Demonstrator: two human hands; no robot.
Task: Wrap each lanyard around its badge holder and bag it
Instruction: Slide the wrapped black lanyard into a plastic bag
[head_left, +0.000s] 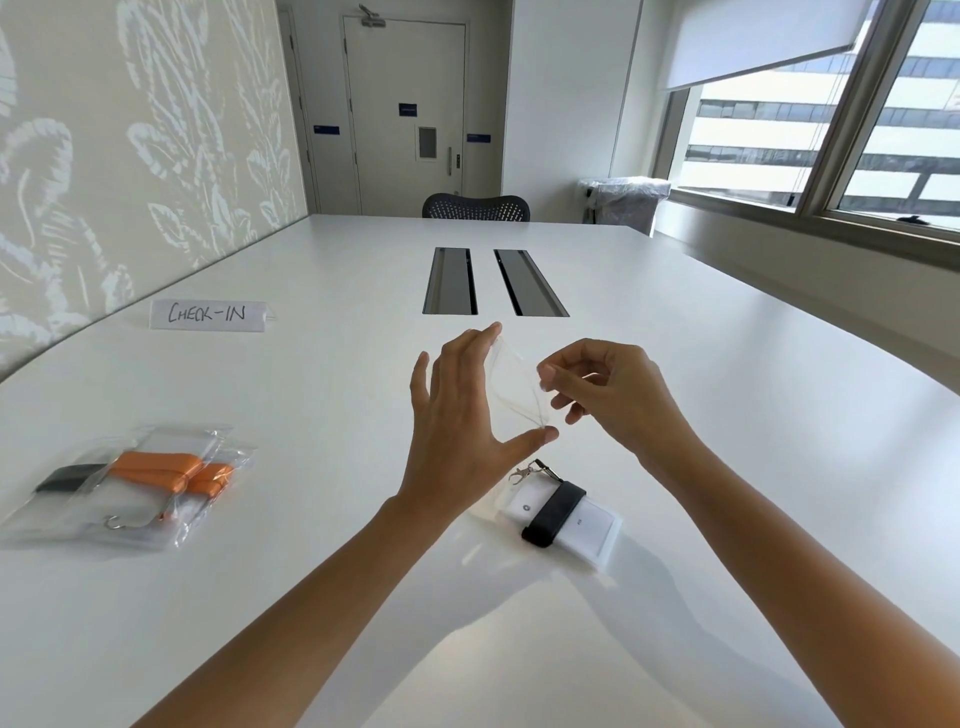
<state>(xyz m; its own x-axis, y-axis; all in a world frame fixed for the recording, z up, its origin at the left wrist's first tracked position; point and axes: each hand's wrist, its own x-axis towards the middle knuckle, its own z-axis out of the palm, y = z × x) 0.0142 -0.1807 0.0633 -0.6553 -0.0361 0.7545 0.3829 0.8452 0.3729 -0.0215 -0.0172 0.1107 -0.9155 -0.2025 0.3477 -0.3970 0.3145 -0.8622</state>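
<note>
White tabletop (260, 597), door (405, 78) top centre, window (831, 130) upper right. I see left hand (457, 415) spread, thumb and fingertips (491, 329) bracing clear bag (514, 384); right hand (613, 395) curled, pinching its edge.

Daylight is pouring in from the window (810, 135) on the right, and it is blowing out the building outside. The white table (675, 364) is glaring softly, with the forearms (322, 597) throwing pale, soft-edged shadows onto it. Everything is looking sharp, though the wide lens is bowing the frame's edges.
</note>
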